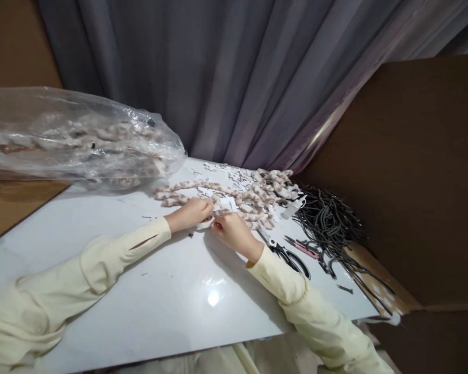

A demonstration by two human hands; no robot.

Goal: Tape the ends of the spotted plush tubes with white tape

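Over the middle of the white table my left hand is closed, its fingers pinched near the end of a fluffy, brown-spotted strip. Just beside it, my right hand is closed too, with its fingers curled inward. A small white rounded object shows between and under the two hands. What exactly the fingertips hold is hidden or too small to make out. A heap of fluffy strips lies right behind the hands.
Black-handled scissors and pink snips lie right of my right wrist. Behind them are a small white bottle and a pile of black cords. A clear bag of fluffy strips sits at left. Small metal-looking pieces lie scattered behind.
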